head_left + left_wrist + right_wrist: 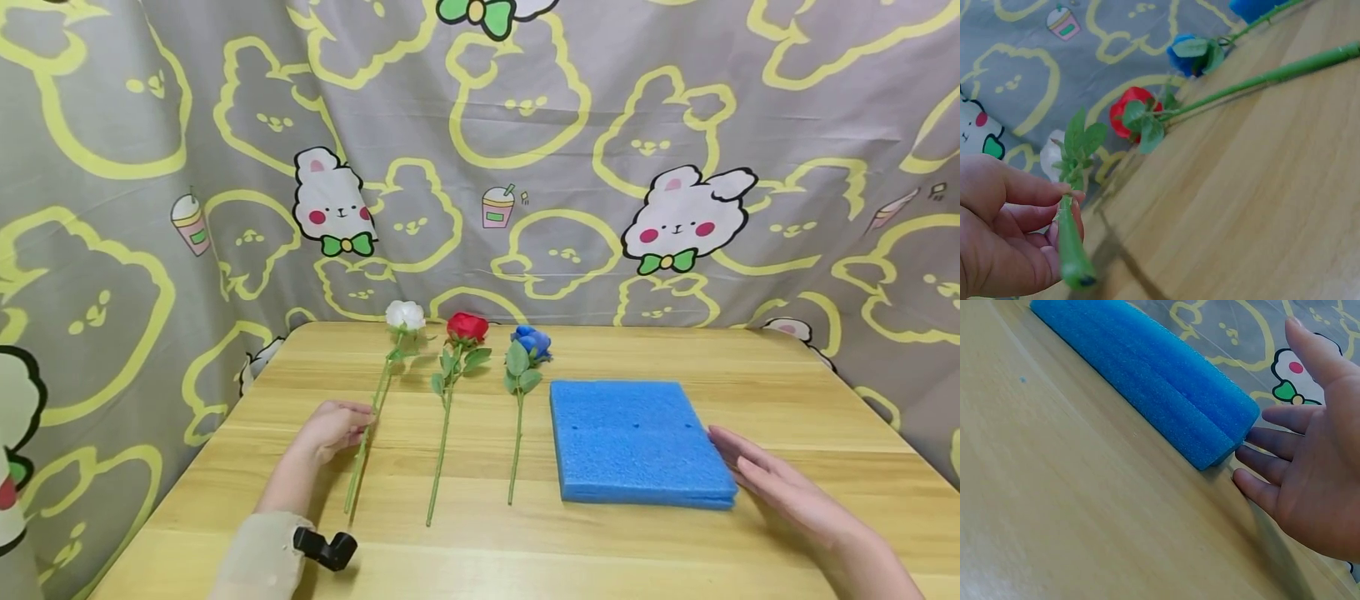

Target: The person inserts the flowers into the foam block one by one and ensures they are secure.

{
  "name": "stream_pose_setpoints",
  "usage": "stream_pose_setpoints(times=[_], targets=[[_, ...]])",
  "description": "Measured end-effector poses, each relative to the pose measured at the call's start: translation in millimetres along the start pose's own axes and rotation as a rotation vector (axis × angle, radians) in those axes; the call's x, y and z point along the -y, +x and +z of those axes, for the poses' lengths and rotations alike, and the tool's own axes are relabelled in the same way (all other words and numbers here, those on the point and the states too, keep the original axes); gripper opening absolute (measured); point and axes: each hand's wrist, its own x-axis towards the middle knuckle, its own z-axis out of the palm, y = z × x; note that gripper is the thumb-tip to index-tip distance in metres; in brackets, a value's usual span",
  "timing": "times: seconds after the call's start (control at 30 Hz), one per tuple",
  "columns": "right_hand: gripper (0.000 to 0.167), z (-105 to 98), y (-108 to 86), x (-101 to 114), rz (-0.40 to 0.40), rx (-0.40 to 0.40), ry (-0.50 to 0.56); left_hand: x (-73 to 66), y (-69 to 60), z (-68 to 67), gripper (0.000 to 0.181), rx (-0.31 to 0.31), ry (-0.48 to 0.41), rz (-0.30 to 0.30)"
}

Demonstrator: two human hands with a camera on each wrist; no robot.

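My left hand (337, 429) pinches the green stem of the white rose (406, 316) between thumb and fingers; the left wrist view shows the stem's cut end (1076, 269) pointing toward the camera. To its right lie a red rose (467, 327) and a blue rose (532, 342), stems toward me. A blue foam block (637, 450) lies flat right of the roses. Beside the block's right edge is my right hand (787, 492), fingers extended; in the right wrist view that hand (1316, 456) has its fingertips at the block's end (1166, 387), thumb raised.
The wooden table (480, 558) runs back to a grey patterned curtain (420, 108) with yellow outlines and white rabbits. A black wrist mount (326, 548) is on my left sleeve (258, 554).
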Motion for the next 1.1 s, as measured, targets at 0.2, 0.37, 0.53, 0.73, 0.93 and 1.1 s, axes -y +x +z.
stream_pose_setpoints(times=[0.2, 0.37, 0.53, 0.73, 0.93, 1.1], targets=[[0.050, 4.4, -1.9, 2.4, 0.055, -0.081, -0.175, -9.4, -5.2, -0.8, 0.036, 0.029, -0.067, 0.041], [0.058, 9.5, -5.0, 1.8, 0.056, -0.108, -0.250, -17.7, -8.3, 1.0, 0.029, 0.034, -0.126, 0.067], [0.066, 12.2, -5.4, -0.1, 0.026, -0.116, -0.222, -24.4, -9.9, 4.4, 0.018, 0.029, -0.194, 0.093], [0.068, 14.4, -4.0, -1.3, 0.003, -0.122, -0.250, -29.4, -11.2, 12.6, 0.010, 0.026, -0.253, 0.142], [0.066, 15.9, -3.4, 0.8, 0.054, -0.156, -0.261, -34.8, -14.6, 22.0, 0.013, 0.037, -0.264, 0.172], [0.065, 17.8, -3.1, 3.6, 0.093, -0.175, -0.259, -37.3, -16.3, 27.6, 0.015, 0.055, -0.268, 0.173]])
